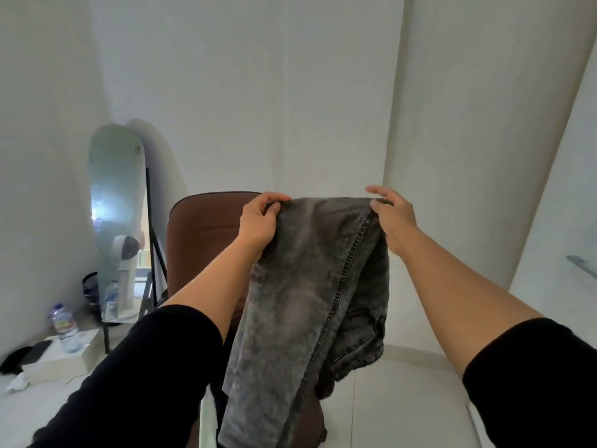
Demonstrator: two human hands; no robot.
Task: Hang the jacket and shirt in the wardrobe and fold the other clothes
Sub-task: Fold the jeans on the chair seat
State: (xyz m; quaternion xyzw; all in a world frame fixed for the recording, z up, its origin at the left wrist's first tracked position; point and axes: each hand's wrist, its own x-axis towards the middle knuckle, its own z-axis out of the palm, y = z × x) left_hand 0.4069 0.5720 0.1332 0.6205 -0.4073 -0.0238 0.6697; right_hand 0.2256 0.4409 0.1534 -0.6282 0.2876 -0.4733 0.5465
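Grey jeans point(303, 286) held up before a brown chair point(206, 227).
Left hand point(258, 221) and right hand point(392, 215) pinch its top corners; cloth hangs between.

- brown chair point(206, 227) right in the middle
- tall mirror point(116, 202) leaning at the left wall
- water bottle point(64, 328) standing on a white box point(61, 360)

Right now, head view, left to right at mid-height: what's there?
Water bottle → mirror → brown chair → left hand → grey jeans → right hand.
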